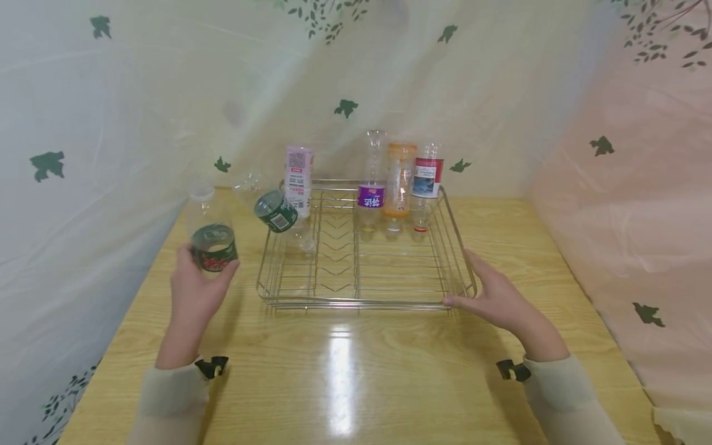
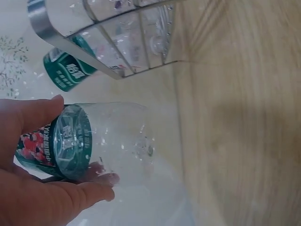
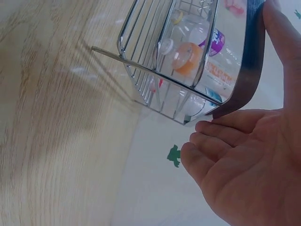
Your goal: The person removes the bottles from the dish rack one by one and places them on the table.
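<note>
Fingers (image 2: 94, 194) of left hand (image 1: 199, 293) pinching clear green-labelled plastic bottle (image 1: 214, 235), left of wire dish rack (image 1: 356, 303); right hand (image 1: 494, 298) spread at rack's near right corner, touching it. Bottle probably light, thin-walled, slippery, easily crushed: grip gently round labelled part.

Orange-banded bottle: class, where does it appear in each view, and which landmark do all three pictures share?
Head: right of centre, the orange-banded bottle is between the purple-labelled bottle and the red-labelled bottle.
Left wrist: it cannot be seen.
Right wrist: above and right of centre, seen through wires.
Shared landmark: the wire rack, central in the head view and in the upper part of both wrist views.
</note>
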`<action>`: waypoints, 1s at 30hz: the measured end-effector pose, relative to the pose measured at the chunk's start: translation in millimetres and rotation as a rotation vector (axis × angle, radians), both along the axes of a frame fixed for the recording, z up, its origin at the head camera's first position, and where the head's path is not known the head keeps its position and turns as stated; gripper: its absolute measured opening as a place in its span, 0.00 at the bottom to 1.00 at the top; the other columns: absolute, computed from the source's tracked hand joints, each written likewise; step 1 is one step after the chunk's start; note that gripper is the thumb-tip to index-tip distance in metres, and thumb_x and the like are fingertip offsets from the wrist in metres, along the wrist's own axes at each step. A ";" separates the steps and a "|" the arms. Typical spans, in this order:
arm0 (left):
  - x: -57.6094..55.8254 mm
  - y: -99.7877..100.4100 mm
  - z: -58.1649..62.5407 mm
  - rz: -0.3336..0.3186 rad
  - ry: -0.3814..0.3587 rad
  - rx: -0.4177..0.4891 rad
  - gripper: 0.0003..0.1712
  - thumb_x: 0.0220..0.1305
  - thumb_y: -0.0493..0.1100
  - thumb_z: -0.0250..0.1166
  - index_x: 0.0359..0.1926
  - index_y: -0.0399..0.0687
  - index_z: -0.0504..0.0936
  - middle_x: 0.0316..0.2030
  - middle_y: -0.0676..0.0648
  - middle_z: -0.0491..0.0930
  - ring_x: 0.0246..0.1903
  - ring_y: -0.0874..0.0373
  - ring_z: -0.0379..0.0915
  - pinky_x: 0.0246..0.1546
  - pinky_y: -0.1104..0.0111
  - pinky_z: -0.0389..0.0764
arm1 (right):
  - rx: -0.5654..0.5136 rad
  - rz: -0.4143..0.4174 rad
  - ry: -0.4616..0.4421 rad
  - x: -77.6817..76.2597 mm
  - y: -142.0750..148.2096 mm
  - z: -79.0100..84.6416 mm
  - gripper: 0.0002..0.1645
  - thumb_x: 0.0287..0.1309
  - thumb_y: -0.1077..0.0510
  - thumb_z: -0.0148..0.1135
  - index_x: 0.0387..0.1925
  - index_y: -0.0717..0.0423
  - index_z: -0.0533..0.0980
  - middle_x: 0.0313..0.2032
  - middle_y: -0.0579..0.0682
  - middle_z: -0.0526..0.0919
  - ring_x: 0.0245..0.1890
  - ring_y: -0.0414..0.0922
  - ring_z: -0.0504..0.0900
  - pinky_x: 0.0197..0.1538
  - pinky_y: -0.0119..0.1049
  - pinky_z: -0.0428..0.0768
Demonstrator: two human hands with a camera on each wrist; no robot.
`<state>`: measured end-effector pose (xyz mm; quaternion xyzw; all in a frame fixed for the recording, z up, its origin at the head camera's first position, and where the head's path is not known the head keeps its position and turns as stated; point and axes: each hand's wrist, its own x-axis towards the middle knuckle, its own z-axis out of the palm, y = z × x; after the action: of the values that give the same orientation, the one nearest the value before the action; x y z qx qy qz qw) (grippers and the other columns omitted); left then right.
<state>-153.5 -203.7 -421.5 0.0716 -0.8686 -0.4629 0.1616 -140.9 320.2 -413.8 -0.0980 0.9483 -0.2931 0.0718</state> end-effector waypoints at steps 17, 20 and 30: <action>-24.1 -18.7 -20.4 -0.001 -0.191 -0.034 0.52 0.65 0.51 0.71 0.74 0.30 0.49 0.62 0.21 0.66 0.61 0.25 0.64 0.57 0.36 0.72 | 0.012 0.005 0.004 2.9 0.5 1.3 0.70 0.55 0.31 0.71 0.81 0.57 0.41 0.78 0.64 0.47 0.74 0.68 0.50 0.69 0.70 0.56; -26.1 -19.6 -22.5 -0.002 -0.190 -0.025 0.53 0.65 0.50 0.72 0.74 0.30 0.49 0.62 0.21 0.65 0.61 0.26 0.65 0.57 0.37 0.72 | 0.019 0.007 0.012 2.9 0.4 2.0 0.70 0.56 0.31 0.71 0.81 0.57 0.42 0.77 0.65 0.48 0.74 0.69 0.50 0.69 0.70 0.56; -30.2 -21.0 -31.0 0.019 -0.210 0.024 0.53 0.64 0.50 0.73 0.73 0.29 0.50 0.63 0.22 0.65 0.62 0.27 0.65 0.59 0.38 0.72 | 0.035 0.003 -0.001 2.2 0.5 3.8 0.71 0.55 0.31 0.72 0.81 0.60 0.43 0.77 0.65 0.48 0.74 0.68 0.50 0.69 0.69 0.56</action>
<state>-183.7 -224.7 -452.4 0.1301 -0.8744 -0.4617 0.0731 -138.7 320.7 -410.0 -0.0979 0.9532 -0.2763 0.0743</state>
